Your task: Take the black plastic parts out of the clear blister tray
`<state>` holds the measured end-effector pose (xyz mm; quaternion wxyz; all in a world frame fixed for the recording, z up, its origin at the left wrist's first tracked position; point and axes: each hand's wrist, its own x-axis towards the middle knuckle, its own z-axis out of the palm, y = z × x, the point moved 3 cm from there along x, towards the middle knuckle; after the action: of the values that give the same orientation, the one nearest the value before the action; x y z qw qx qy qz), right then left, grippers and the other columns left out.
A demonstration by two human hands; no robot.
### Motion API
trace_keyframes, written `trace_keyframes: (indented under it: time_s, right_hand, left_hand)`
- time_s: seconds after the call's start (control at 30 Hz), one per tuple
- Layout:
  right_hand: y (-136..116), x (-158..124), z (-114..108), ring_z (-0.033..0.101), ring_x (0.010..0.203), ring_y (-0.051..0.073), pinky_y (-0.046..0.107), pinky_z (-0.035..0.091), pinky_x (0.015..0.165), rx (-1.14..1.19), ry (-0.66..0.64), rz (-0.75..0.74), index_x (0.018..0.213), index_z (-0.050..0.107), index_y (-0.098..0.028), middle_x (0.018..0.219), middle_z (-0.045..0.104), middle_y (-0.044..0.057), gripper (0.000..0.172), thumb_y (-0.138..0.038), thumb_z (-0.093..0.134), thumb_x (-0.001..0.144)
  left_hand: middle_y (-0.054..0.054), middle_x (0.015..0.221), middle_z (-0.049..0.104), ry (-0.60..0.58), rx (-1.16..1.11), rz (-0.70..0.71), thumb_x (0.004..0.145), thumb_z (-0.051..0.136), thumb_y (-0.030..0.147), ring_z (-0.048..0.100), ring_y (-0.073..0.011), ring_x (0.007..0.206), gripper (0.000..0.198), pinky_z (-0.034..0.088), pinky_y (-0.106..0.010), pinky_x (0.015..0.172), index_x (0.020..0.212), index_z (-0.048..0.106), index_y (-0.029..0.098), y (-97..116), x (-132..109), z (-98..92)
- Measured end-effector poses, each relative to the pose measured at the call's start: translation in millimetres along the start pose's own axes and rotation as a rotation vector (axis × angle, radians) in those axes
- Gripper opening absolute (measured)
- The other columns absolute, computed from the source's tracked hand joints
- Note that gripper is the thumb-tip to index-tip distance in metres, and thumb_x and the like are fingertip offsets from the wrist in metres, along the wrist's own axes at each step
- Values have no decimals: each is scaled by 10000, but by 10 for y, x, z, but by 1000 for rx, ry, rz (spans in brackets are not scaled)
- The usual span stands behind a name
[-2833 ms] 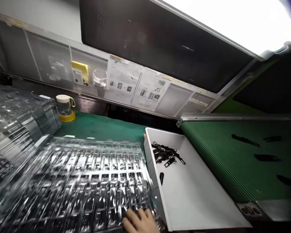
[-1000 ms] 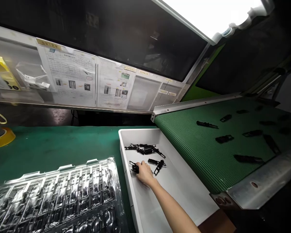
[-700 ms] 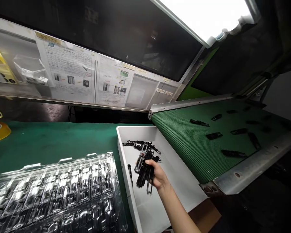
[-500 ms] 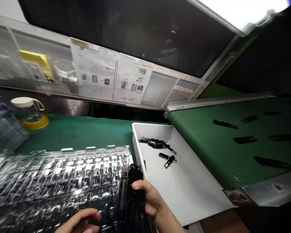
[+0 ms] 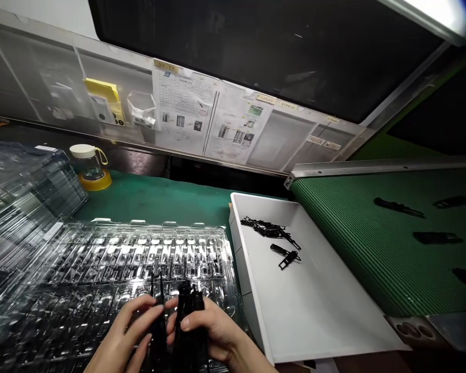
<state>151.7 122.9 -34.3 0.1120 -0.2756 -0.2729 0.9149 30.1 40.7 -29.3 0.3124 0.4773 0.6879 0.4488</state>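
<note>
In my right hand (image 5: 217, 329) is a bundle of black plastic parts (image 5: 190, 321), gripped with the thumb across its face. Close beside it, my left hand (image 5: 130, 331) has its fingers around one slim black part (image 5: 158, 311) with two thin prongs pointing up. Both hands are over a clear plastic tray (image 5: 225, 243) with rows of moulded pockets. Dark pieces show in many pockets, though glare blurs their shape. To the right, a white bin (image 5: 314, 311) holds several loose black parts (image 5: 270, 228) near its far end.
A green conveyor belt (image 5: 345, 217) carrying several black parts runs along the right. Stacked clear trays (image 5: 34, 181) stand at the left. Behind them, a lidded glass cup (image 5: 91, 166) sits on a yellow ring. Papers (image 5: 186, 114) hang in sleeves under a dark screen (image 5: 236, 46).
My left hand has moved up beside the bundle and now holds a slim black part. The right hand and bundle have shifted left over the tray. The camera view has turned left.
</note>
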Motion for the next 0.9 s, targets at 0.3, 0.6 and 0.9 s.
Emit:
trace_keyframes:
  time_s: [0.3, 0.6, 0.9]
  right_hand:
    - [31, 71, 14, 545, 594, 131, 278, 404, 618, -46, 85, -79, 938, 518, -106, 675, 567, 32, 381, -177, 627, 579]
    - [40, 60, 137, 529, 638, 129, 250, 402, 619, -114, 215, -172, 891, 553, -97, 712, 567, 48, 330, -316, 606, 650]
    - [-19, -42, 27, 508, 544, 105, 219, 385, 524, -178, 248, -149, 771, 577, -65, 638, 561, 64, 299, -354, 527, 715]
  left_hand:
    - [-22, 1068, 487, -33, -126, -78, 685, 518, 334, 479, -200, 934, 224, 391, -226, 760, 896, 576, 290, -72, 15, -26]
    - [-77, 867, 597, -99, -562, -535, 482, 700, 308, 544, -205, 795, 632, 411, -288, 737, 986, 345, 167, -164, 17, 158]
    - [-13, 719, 576, -174, -853, -727, 602, 631, 291, 487, -97, 582, 428, 381, -168, 455, 964, 453, 150, 85, -39, 24]
